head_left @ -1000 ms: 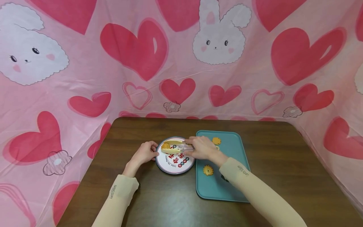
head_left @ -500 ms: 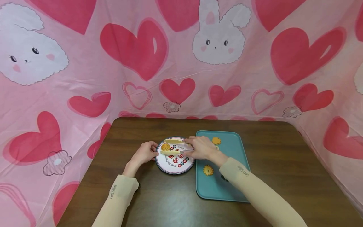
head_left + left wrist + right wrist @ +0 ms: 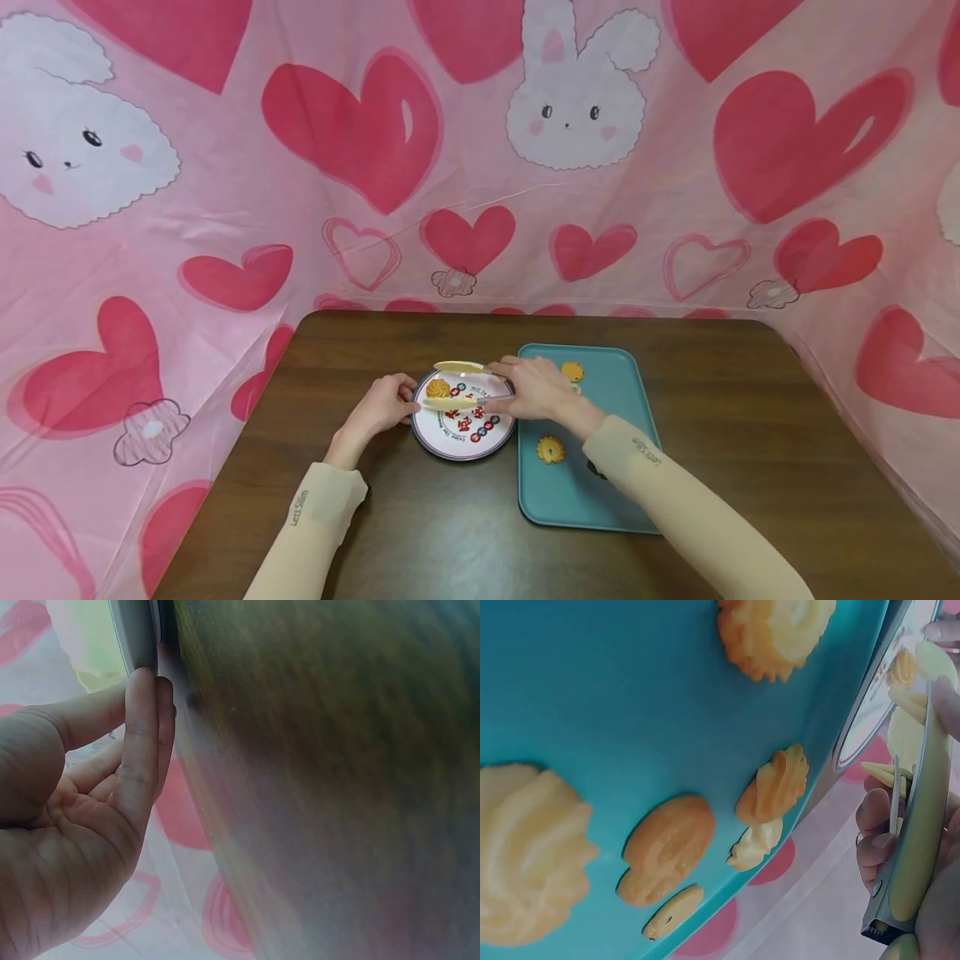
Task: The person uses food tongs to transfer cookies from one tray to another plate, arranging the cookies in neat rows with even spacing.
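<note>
On the table a white round plate (image 3: 438, 438) with a dark rim and red print carries a swirled golden cookie (image 3: 438, 389) near its left side. My left hand (image 3: 382, 403) holds the plate's left rim between thumb and fingers, which the left wrist view (image 3: 94, 802) shows from close by. In my right hand (image 3: 534, 388) is a pair of food tongs (image 3: 455, 403) with pale yellow tips. The tips stand apart, one on each side of the cookie, with a gap to it on the far side. Tongs (image 3: 919, 840) also show in the right wrist view.
To the right of the plate lies a blue-green tray (image 3: 585, 504) with several cookies, among them a round scalloped one (image 3: 551, 450). My right forearm crosses above it. The brown wooden table (image 3: 750, 433) ends at a pink heart-print cloth (image 3: 472, 183).
One second ago the tongs' tips were close against the cookie. They have since spread, the far tip moving away, and the cookie stays on the plate. My left hand keeps its place.
</note>
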{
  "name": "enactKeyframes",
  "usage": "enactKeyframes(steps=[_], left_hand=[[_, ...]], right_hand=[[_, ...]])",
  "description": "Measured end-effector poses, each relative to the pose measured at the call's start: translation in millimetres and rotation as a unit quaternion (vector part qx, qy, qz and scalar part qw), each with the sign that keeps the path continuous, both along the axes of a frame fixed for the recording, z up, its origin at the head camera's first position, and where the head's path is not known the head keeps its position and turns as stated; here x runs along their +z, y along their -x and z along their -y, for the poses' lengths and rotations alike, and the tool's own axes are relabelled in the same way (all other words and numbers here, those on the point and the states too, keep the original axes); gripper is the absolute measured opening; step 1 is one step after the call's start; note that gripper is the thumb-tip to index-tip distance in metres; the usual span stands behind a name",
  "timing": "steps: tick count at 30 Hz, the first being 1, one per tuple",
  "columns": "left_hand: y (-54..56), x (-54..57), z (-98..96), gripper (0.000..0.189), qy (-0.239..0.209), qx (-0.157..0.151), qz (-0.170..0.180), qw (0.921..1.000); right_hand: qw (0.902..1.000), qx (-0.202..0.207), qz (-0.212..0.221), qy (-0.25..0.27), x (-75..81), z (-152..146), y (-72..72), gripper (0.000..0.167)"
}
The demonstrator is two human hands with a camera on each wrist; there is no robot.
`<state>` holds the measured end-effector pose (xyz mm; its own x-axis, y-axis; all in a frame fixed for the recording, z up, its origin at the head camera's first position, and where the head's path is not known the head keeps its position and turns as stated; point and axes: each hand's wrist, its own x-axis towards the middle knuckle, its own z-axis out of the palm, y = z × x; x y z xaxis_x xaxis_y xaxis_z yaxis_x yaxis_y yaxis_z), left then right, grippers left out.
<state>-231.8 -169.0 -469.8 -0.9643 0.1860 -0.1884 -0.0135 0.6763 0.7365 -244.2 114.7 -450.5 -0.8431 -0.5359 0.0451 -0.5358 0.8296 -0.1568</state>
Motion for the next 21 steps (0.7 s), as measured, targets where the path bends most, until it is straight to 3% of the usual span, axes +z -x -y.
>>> enactKeyframes(steps=[21], left_hand=[[1.0,-1.2,0.1,0.035,0.002,0.003,0.002,1.0000]], right_hand=[[0.9976,-0.051,-0.019,0.042,24.3,-73,0.7,0.076]])
